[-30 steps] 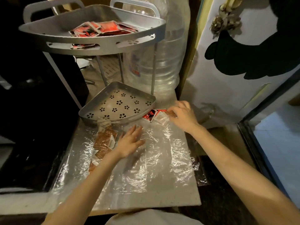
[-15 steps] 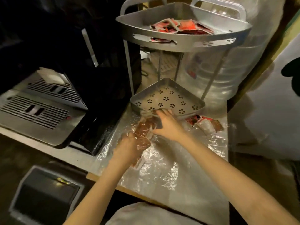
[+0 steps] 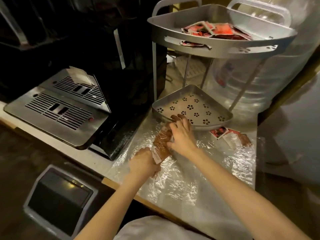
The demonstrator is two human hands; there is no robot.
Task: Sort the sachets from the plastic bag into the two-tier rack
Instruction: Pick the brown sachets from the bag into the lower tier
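A grey two-tier corner rack stands on the counter. Its upper tier (image 3: 216, 49) holds several red sachets (image 3: 214, 31); its lower tier (image 3: 174, 101), with flower-shaped holes, holds none that I can see. A clear plastic bag (image 3: 199, 179) lies flat in front of the rack. Brown sachets (image 3: 161, 144) lie in a pile on the bag's left side. My left hand (image 3: 143, 163) grips the near end of the pile. My right hand (image 3: 181, 134) closes over its far end, next to the lower tier's front rim. A few red and clear sachets (image 3: 228, 135) lie at the right.
A black coffee machine with a metal drip tray (image 3: 57, 110) stands left of the rack. A large clear water bottle (image 3: 270, 75) stands behind the rack at right. A dark bin (image 3: 58, 200) sits below the counter edge at lower left.
The view has swung left. My right hand left the red sachets at the right and came across to the brown pile. My left hand closed on the pile's near end.
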